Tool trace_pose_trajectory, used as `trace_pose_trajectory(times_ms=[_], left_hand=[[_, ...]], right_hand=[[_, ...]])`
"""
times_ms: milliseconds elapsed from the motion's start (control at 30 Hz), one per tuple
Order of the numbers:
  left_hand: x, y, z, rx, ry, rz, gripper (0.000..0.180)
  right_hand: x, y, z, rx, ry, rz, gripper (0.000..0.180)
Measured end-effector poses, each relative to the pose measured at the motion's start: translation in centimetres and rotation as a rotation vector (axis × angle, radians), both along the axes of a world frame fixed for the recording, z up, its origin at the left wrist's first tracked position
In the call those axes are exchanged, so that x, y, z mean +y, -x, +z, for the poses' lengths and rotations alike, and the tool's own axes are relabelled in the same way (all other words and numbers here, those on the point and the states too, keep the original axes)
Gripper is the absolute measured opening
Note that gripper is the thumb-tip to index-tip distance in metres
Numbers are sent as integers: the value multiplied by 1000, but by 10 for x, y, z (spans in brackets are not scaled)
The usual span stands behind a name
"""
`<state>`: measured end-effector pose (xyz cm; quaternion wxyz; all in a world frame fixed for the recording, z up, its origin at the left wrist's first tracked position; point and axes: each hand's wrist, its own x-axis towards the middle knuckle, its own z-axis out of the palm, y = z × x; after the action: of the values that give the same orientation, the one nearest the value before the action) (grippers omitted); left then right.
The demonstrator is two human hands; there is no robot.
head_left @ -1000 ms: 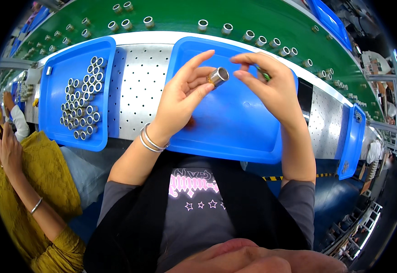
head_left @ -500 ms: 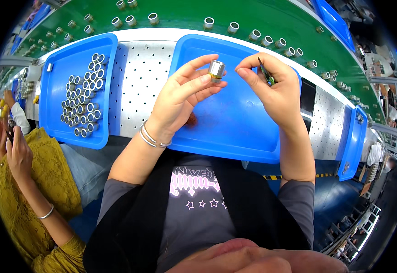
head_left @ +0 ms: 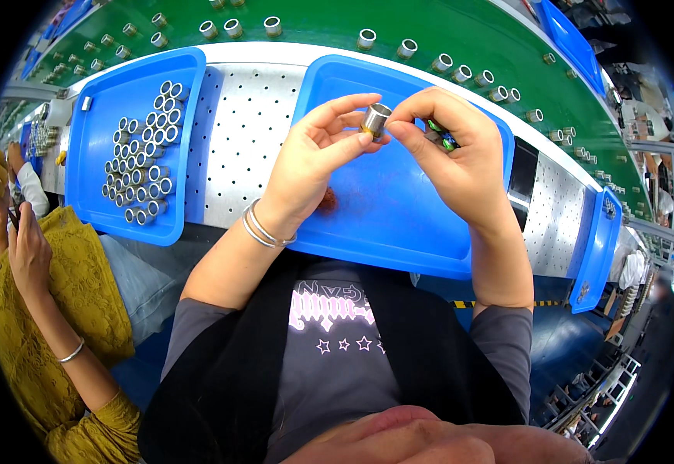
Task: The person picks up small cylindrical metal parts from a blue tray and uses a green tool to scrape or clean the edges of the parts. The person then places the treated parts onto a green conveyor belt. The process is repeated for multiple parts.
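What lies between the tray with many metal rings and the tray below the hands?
The head view shows a perforated silver metal surface there.

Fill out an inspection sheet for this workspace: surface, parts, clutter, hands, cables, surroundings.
Surface: perforated metal bench; blue tray before the person.
Parts: metal sleeve in the left hand; many similar sleeves in the tray to the left.
Clutter: reddish-brown patch on the front tray.
Hands: left grips the sleeve; right holds a green-and-dark item, kind unclear.
Cables: nothing seen.
Surroundings: green surface with more sleeves beyond; co-worker in mustard at left.
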<state>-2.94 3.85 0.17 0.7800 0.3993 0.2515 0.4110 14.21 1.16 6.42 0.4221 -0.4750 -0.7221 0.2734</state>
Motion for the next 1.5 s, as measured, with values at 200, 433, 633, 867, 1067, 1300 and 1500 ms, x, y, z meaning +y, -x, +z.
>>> trace_pose_trajectory(times_ms=[200,433,633,867,1067,1300,1500], left_hand=[[-3,0,-4,26,-84,5,41],[1,4,4,2,40,89,41],[2,5,3,-5,9,122,45],[1,5,3,-5,-19,131,45],[0,4,5,-18,-24,132,43],[-1,5,7,-20,-13,111,44],[-1,3,5,-1,-19,33,44]], right_hand=[[4,1,-5,-37,-64,-20,16],[-2,-2,-3,21,220,-184,24],[-3,0,-23,-188,-63,-203,20],[-3,2,-23,-185,-113,-188,15],[-5,2,-22,-160,-86,-183,14],[-6,3,-18,37,39,-190,16],[7,0,-14,-115,-35,-15,19]])
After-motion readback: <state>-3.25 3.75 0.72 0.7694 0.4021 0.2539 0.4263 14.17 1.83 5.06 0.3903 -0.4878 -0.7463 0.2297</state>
